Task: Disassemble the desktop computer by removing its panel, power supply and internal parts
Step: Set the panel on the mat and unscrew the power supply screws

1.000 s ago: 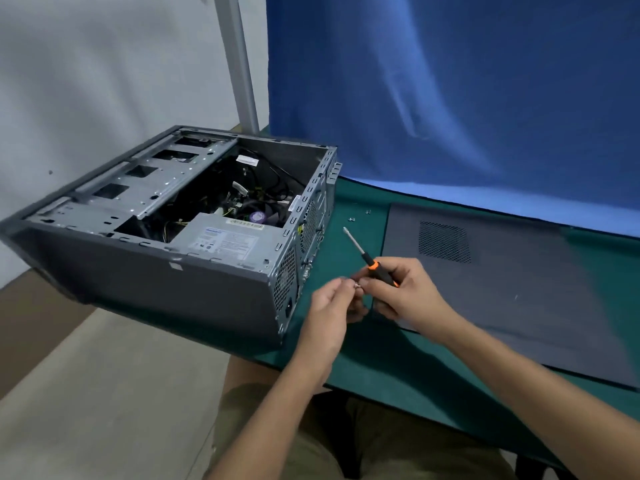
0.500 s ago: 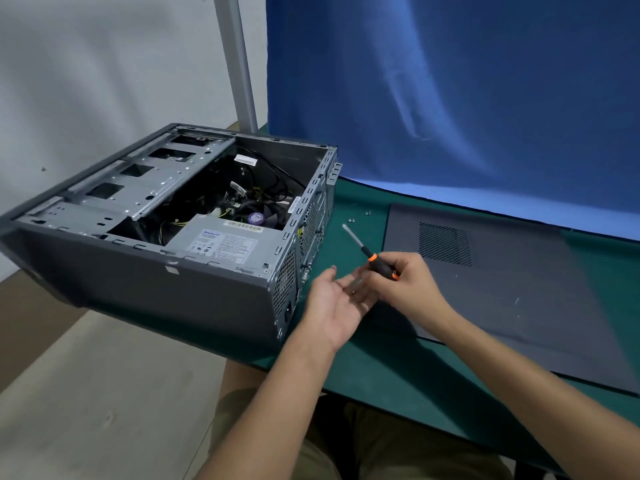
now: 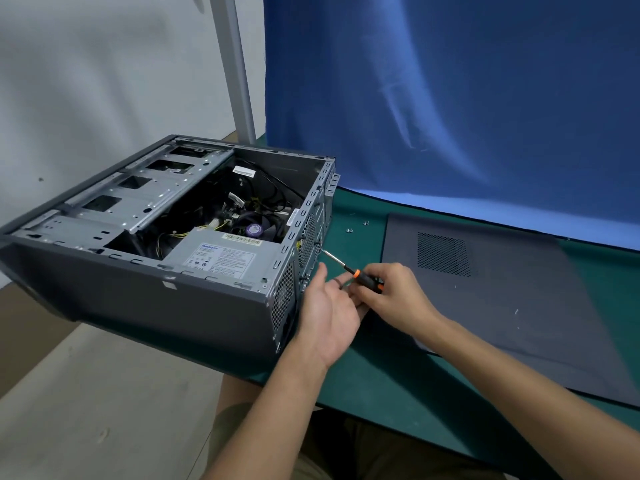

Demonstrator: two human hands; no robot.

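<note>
A grey desktop case [image 3: 145, 299] lies on its side at the table's left end, open on top. Inside I see the silver power supply [image 3: 221, 256], a purple-labelled fan [image 3: 254, 230] and black cables. My right hand [image 3: 394, 296] grips a screwdriver [image 3: 360, 277] with a black and orange handle, its tip near the case's perforated rear wall [image 3: 308, 237]. My left hand [image 3: 327, 313] is open, palm up, beside the rear wall and under the screwdriver shaft. The removed side panel [image 3: 502, 289] lies flat to the right.
The green table [image 3: 381, 375] ends just before my lap; the case overhangs its left edge. Three small screws [image 3: 349, 231] lie on the mat behind my hands. A blue cloth [image 3: 450, 98] hangs at the back, with a grey pole [image 3: 239, 81] beside it.
My left hand has opened from a pinch to a flat palm. The right hand has swung the screwdriver's tip left toward the case's rear wall.
</note>
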